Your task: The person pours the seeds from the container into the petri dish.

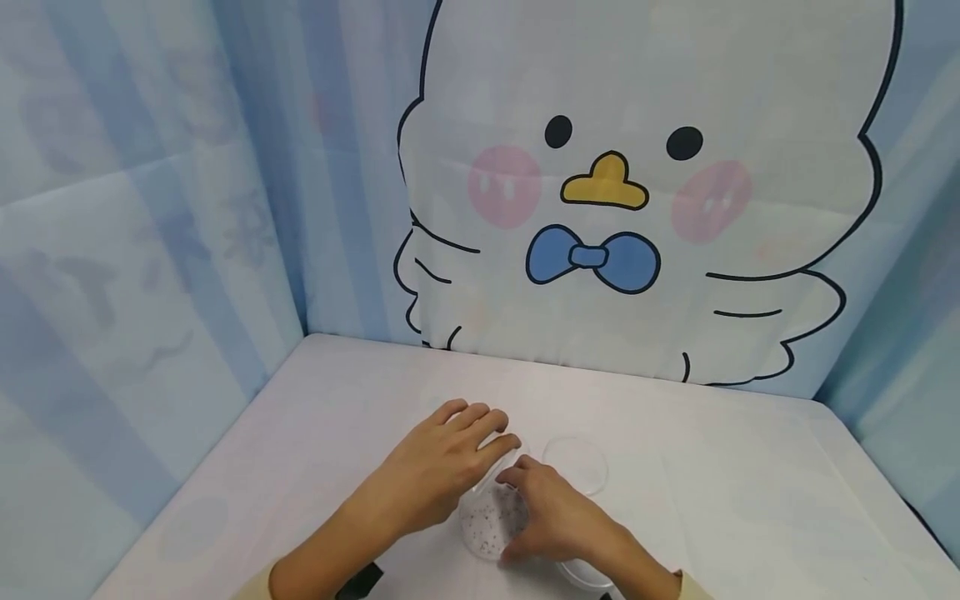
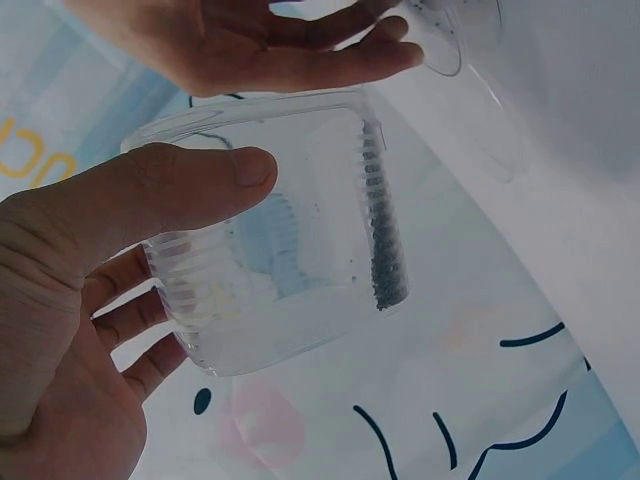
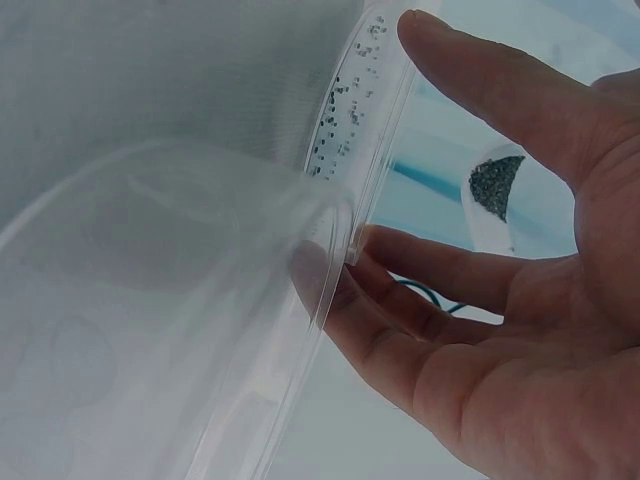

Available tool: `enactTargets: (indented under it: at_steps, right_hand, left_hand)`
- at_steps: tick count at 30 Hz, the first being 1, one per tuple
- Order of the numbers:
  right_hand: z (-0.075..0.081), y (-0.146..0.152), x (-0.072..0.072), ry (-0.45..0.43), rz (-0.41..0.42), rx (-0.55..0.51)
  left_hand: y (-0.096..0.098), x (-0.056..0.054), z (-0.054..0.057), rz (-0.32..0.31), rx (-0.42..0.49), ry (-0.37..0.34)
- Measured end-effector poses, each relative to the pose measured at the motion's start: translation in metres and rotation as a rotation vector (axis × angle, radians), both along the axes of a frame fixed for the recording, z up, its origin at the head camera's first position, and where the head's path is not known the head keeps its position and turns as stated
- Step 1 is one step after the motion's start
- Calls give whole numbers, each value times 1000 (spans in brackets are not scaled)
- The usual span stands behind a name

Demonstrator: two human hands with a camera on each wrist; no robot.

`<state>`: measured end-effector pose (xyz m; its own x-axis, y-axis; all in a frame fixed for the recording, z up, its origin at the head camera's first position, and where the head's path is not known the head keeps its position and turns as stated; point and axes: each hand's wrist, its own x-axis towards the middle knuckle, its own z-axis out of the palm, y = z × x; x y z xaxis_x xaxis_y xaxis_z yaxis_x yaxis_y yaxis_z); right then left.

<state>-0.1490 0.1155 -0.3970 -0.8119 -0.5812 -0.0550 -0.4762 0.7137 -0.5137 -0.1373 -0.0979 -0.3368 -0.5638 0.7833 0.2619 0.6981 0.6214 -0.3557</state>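
My left hand (image 1: 446, 458) grips a clear plastic tub (image 2: 310, 250), its thumb on one face and its fingers behind. The tub is tilted, and small dark granules (image 2: 385, 240) are gathered along one ribbed side. Just to the right and lower, my right hand (image 1: 555, 512) spans a shallow round clear dish (image 1: 489, 525), thumb and fingers at opposite parts of its rim. Dark specks (image 3: 340, 120) lie scattered inside the dish. The tub sits above the dish's far side in the head view, mostly covered by my left hand.
A clear round lid or dish (image 1: 577, 462) lies on the white table (image 1: 735, 492) beyond my right hand. Another round clear piece (image 1: 587, 575) is partly hidden under my right wrist. A curtain (image 1: 480, 308) with a printed cartoon bird rises behind the table.
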Motion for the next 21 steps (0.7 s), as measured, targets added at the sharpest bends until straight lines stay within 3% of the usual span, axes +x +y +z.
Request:
enactTargets:
  at_steps: [21]
  right_hand:
    - [-1, 0, 1, 12, 11, -9]
  left_hand:
    - [2, 2, -2, -15, 17, 35]
